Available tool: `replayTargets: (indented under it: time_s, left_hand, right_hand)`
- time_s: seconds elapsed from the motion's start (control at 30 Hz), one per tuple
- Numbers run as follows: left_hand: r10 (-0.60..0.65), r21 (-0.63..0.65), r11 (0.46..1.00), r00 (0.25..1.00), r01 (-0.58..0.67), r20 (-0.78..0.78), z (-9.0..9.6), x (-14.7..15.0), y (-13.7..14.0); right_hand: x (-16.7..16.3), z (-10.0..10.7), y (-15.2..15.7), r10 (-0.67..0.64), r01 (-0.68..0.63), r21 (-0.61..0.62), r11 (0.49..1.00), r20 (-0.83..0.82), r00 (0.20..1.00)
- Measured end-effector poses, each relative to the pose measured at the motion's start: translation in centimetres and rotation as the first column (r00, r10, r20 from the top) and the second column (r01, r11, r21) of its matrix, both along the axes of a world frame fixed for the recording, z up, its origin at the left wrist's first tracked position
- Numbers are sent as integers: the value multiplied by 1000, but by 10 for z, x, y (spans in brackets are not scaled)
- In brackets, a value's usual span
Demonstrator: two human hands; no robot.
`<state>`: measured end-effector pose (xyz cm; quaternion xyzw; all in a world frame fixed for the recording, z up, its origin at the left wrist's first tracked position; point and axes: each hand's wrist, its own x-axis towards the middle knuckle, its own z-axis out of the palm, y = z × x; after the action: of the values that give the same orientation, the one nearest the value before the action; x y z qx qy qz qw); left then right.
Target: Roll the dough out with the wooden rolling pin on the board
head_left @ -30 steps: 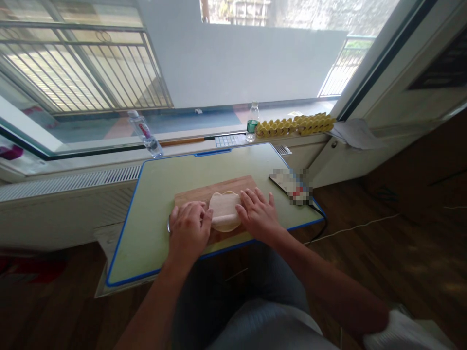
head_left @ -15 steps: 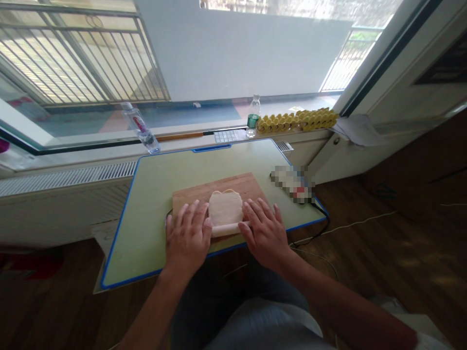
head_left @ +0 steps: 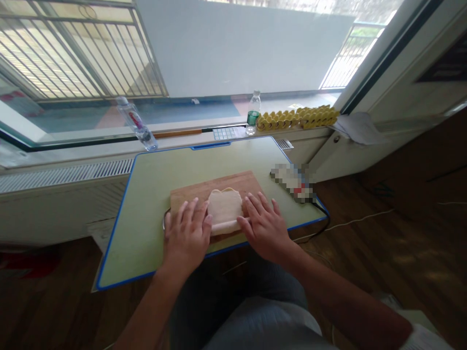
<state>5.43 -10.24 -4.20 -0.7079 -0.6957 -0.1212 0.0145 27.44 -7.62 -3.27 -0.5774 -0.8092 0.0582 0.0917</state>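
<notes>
A wooden cutting board [head_left: 215,184] bears a flat, pale sheet of dough [head_left: 224,204] with an uneven far edge. Across the dough's near edge lies a light rolling pin [head_left: 228,227]. My left hand [head_left: 187,233] rests palm down over the pin's left end, fingers stretched forward over the board. Over the right end lies my right hand [head_left: 265,223], also flat, with fingers spread and its thumb against the pin. Both ends of the pin are hidden beneath my hands. A thin metal loop [head_left: 165,218] shows at the board's left edge.
The board lies on a pale green folding table [head_left: 146,194] with a blue rim. A pixelated device [head_left: 293,182] with a black cable sits at the right. Along the windowsill stand two plastic bottles [head_left: 136,124] and yellow egg trays [head_left: 297,118].
The view has shifted slightly. Both hands stay flat on the rolling pin, which remains near the dough's near edge; little else differs.
</notes>
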Motion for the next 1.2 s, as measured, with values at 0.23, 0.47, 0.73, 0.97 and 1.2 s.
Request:
replayTargets:
  time_s: [0.23, 0.47, 0.73, 0.97, 1.2]
  left_hand:
    - [-16, 51, 999, 998, 14, 54, -4, 0, -4]
    - [2, -31, 1000, 1000, -2, 0, 4, -7, 49]
    - [-48, 63, 997, 999, 48, 2, -6, 0, -6]
    - [-62, 91, 994, 997, 58, 44, -4, -2, 10]
    - [-75, 69, 995, 996, 72, 53, 1, -7, 35]
  right_hand:
    - [3, -4, -7, 14, -14, 25, 1000, -5, 1000]
    - [-13, 1, 43, -65, 65, -29, 997, 1, 998]
    - [0, -3, -1, -6, 6, -4, 1000, -15, 1000]
    - [-5, -5, 15, -26, 26, 18, 1000, -17, 1000]
    - [-14, 1, 38, -47, 47, -5, 999, 9, 999]
